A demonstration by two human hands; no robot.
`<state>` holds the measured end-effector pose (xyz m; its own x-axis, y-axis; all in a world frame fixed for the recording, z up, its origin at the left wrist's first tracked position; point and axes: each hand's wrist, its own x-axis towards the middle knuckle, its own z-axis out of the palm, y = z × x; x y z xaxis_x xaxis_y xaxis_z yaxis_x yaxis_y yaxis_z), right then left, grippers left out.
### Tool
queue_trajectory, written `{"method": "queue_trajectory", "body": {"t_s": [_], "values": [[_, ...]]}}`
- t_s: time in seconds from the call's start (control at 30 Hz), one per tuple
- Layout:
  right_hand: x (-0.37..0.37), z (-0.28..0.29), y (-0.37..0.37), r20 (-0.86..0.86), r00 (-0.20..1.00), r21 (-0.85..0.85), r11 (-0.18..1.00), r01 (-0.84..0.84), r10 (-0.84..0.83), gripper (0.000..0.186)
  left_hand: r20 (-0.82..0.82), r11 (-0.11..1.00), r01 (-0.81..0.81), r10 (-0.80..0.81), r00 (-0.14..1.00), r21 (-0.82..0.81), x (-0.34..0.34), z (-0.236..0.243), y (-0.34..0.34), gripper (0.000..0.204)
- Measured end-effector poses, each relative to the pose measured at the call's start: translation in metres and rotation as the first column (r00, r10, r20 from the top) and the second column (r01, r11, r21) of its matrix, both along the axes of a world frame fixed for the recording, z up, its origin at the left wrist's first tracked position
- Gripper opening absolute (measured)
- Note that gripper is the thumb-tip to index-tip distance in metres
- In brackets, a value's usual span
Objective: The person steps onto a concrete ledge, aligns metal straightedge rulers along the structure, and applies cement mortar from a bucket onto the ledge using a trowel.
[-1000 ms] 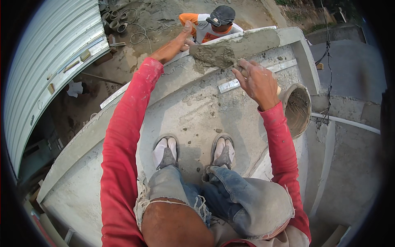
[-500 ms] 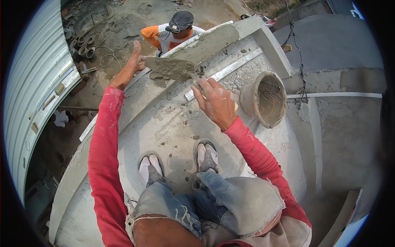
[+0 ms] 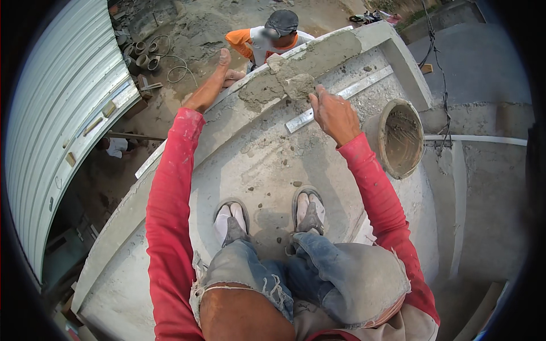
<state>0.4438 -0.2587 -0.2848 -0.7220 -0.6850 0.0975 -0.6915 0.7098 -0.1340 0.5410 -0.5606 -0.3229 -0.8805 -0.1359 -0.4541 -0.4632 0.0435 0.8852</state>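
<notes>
My right hand (image 3: 335, 115) is closed around a trowel handle, over the inner side of the curved concrete ledge. Grey mortar covers the trowel blade (image 3: 300, 86), so its outline is hard to make out. A band of wet mortar (image 3: 261, 90) lies along the top of the ledge under and beside it. My left hand (image 3: 213, 84) is at the ledge's outer edge, thumb stretched up and fingers apart from it, holding nothing that shows. Beside my right wrist stands a mortar-stained bucket (image 3: 373, 132), tilted, with some mortar inside.
A metal straightedge bar (image 3: 341, 98) lies on the rubble-strewn slab behind the ledge. Beyond the ledge, lower down, is a co-worker in a dark cap (image 3: 282, 23). Corrugated sheet roofing (image 3: 74, 108) rises at left. Cables (image 3: 438, 74) hang at right.
The trowel has come down from beside my left hand onto the mortar on the ledge. My hands have drawn apart. The whole view has shifted, so the scene sits farther right and lower.
</notes>
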Motion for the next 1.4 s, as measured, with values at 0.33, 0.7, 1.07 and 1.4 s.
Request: {"method": "queue_trajectory", "body": {"t_s": [0.33, 0.7, 1.07, 1.4], "values": [[-0.022, -0.001, 0.000, 0.147, 0.986, -0.125, 0.987, 0.102, -0.083, 0.031, -0.010, 0.999, 0.012, -0.012, 1.000, -0.043, -0.001, -0.008, -0.002, 0.126], [-0.075, 0.015, 0.013, -0.188, 0.973, -0.024, 0.991, 0.128, -0.130, 0.035, -0.010, 0.993, -0.008, 0.007, 1.000, -0.117, 0.002, -0.005, 0.001, 0.126], [-0.110, 0.003, 0.014, -0.116, 0.991, 0.080, 0.994, 0.071, -0.062, 0.043, -0.067, 0.998, 0.000, -0.004, 0.998, -0.062, 0.001, -0.004, 0.003, 0.126], [-0.016, 0.019, -0.013, -0.047, 0.993, -0.021, 0.993, -0.113, 0.111, 0.027, -0.083, 1.000, -0.020, 0.022, 0.996, 0.018, -0.003, -0.010, 0.003, 0.131]]}}
